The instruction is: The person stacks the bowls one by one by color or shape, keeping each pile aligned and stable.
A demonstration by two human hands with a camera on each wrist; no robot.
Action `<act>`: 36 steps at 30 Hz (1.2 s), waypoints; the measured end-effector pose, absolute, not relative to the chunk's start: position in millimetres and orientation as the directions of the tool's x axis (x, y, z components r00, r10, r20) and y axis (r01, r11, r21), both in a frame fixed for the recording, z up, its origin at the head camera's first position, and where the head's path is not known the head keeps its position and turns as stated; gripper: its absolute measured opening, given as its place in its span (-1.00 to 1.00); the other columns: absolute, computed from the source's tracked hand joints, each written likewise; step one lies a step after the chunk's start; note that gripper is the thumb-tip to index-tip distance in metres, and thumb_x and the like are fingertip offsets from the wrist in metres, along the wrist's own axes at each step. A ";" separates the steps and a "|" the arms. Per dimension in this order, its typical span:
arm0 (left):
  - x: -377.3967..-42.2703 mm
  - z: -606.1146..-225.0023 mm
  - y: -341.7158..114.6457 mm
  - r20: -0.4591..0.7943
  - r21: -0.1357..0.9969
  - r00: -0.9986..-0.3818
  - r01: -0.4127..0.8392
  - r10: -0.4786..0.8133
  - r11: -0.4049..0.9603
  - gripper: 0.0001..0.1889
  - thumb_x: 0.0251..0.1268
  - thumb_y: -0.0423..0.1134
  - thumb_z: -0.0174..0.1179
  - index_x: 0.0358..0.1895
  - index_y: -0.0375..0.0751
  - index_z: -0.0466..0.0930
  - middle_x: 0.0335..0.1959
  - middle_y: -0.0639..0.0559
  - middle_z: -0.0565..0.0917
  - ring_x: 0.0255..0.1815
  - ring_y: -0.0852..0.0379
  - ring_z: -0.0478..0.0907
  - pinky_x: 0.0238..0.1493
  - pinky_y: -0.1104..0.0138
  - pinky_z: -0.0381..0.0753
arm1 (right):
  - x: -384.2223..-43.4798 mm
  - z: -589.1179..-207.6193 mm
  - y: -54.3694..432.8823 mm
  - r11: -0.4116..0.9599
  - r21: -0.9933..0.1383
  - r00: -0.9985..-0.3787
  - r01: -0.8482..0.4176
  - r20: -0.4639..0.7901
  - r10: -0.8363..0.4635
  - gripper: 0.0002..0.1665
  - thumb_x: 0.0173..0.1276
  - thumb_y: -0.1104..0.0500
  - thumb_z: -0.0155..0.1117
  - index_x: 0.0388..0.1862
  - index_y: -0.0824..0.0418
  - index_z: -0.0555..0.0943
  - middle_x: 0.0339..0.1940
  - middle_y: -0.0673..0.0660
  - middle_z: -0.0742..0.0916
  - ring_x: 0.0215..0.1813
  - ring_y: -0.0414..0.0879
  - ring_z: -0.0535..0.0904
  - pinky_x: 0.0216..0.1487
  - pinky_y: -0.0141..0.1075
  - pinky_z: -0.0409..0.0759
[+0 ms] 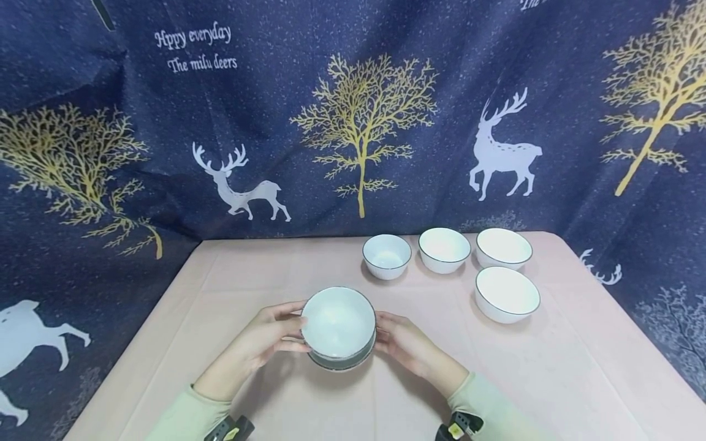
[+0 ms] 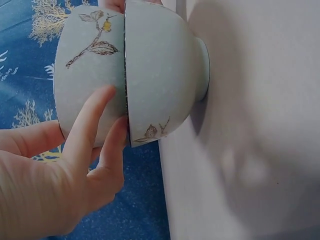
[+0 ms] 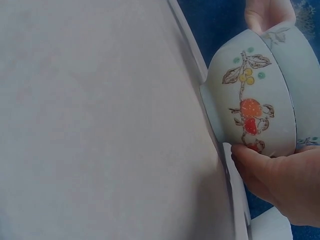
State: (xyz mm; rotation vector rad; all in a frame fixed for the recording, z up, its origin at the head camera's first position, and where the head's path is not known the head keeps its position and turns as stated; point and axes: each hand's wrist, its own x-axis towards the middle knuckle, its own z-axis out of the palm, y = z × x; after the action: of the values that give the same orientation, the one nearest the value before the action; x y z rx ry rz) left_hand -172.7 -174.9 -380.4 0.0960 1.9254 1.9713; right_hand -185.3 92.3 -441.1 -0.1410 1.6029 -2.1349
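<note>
While steadying one bowl above another over the near part of the table [image 1: 248, 269], apparently working through a stacking step. Holding the upper bowl [image 1: 337, 321] in the left grip [image 1: 267, 335], with fingers along its outer wall and close to the rim of the bowl beneath. Holding the lower bowl [image 3: 250, 95] in the right grip [image 1: 405, 344], with one fingertip set low on the wall near the foot. In the left wrist view, appearing to sit partly inside the lower bowl, with much of the upper wall showing above the lower rim. Cannot tell resting from hovering at the lower bowl's foot; close to the table either way.

Toward the far right of the table, see the back-left bowl [image 1: 387, 257], back-middle bowl [image 1: 444, 251], back-right bowl [image 1: 504, 247] and, nearer, the front-right bowl [image 1: 506, 294], all upright and outside both grips.

Judging from this, close to finishing this pair, but not yet let go. Probably best next to settle the upper bowl level, brace with the right grip, then slide the left fingers clear of the lower rim to avoid pinching or tipping. Afterwards, perhaps reach for another bowl.
</note>
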 end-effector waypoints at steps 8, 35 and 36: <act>-170.5 -380.2 -169.0 -0.217 0.976 -0.934 -0.209 0.285 0.058 -0.42 0.31 -0.45 0.10 0.35 -0.61 0.17 -0.14 -0.26 0.58 -0.33 0.04 0.65 -0.17 0.11 0.76 | -185.9 -441.6 93.2 -0.199 -0.929 -0.883 0.311 -0.205 -0.423 -0.35 0.55 0.11 -0.07 0.39 0.57 0.15 0.23 0.30 0.53 0.16 -0.04 0.53 0.32 -0.11 0.49; -178.6 -389.1 -175.6 -0.257 0.965 -0.941 -0.236 0.221 0.119 -0.53 0.26 -0.52 0.17 0.23 -0.58 0.36 -0.19 -0.20 0.54 -0.33 0.02 0.65 -0.16 0.13 0.76 | -184.9 -439.7 92.4 -0.200 -0.934 -0.887 0.296 -0.191 -0.421 -0.39 0.53 0.18 -0.08 0.37 0.57 0.17 0.23 0.33 0.53 0.15 -0.04 0.54 0.29 -0.14 0.52; -178.9 -390.0 -176.5 -0.261 0.963 -0.939 -0.238 0.223 0.123 -0.53 0.26 -0.52 0.16 0.23 -0.59 0.35 -0.19 -0.20 0.53 -0.33 0.02 0.65 -0.16 0.13 0.76 | -184.9 -440.1 92.0 -0.199 -0.934 -0.886 0.298 -0.193 -0.421 -0.39 0.52 0.18 -0.07 0.37 0.57 0.17 0.21 0.32 0.54 0.13 -0.05 0.55 0.28 -0.14 0.53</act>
State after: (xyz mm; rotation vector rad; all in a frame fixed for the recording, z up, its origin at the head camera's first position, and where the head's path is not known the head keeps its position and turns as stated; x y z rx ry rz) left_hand -178.9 -176.5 -390.0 -0.0146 2.0663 1.8772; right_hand -184.9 92.0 -440.1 -0.1438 1.6165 -2.1225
